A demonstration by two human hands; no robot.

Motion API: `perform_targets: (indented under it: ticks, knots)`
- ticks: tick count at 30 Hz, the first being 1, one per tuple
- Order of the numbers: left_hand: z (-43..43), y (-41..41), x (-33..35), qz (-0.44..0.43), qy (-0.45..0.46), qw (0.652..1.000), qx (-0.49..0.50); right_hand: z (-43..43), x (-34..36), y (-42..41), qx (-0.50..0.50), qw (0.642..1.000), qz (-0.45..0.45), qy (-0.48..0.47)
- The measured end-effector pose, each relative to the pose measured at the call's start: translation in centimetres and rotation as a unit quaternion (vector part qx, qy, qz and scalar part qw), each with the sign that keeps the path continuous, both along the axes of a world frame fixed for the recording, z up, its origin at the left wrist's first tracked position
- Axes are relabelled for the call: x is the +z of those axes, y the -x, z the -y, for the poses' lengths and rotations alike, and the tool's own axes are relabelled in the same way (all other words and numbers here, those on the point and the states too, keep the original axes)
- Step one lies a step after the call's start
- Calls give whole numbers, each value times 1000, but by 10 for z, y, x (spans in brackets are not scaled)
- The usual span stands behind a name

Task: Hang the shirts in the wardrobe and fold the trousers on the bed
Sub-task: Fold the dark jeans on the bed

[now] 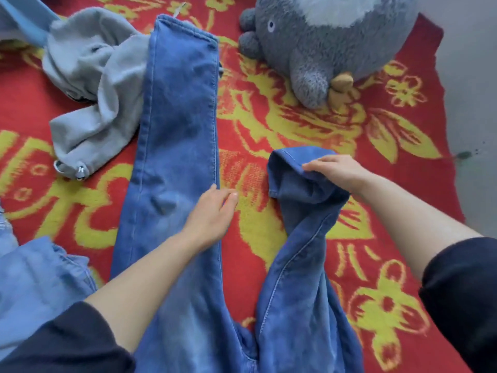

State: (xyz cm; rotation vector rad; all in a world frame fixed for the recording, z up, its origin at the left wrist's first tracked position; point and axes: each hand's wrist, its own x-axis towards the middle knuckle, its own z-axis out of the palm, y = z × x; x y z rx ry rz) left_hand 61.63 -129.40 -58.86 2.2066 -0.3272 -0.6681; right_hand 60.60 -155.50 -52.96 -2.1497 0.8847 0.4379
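Blue jeans (177,125) lie on the bed's red and yellow flowered blanket (269,125). Their left leg stretches flat away from me. The right leg (295,265) is shorter in view, bunched and doubled over at its hem. My left hand (212,214) rests on the inner edge of the left leg, fingers loosely bent toward the blanket. My right hand (333,170) grips the bunched hem of the right leg, thumb on top and fingers curled into the cloth. Both forearms are bare below dark sleeves.
A crumpled grey garment (94,84) lies left of the jeans. Light blue cloth (35,281) is heaped at the lower left, more blue fabric (24,20) at the top left. A grey plush toy (328,41) sits at the far right. The bed's edge and grey floor (473,103) run along the right.
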Motion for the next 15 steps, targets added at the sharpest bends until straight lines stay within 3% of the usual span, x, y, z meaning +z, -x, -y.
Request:
perform_targets:
  ticks: [2,4,6,8,11,13,15]
  knots:
    - [18,-1,11,-107,64,987,97,-16,-8,29,56,995,-1,-86]
    - [30,-4,15,-225,117,950,184,-28,-13,54,96,973,-73,-196]
    - [34,-2,15,-302,117,927,193,-30,-19,71,125,949,-129,-259]
    - [35,2,14,-318,89,930,163,-27,-24,73,58,969,-42,-238]
    - [44,7,10,-310,81,941,112,-8,-32,63,-190,967,135,-106]
    - [55,10,7,-289,101,946,104,3,-35,56,-227,963,132,-54]
    - [65,13,10,-264,139,946,127,4,-36,50,-207,959,127,-149]
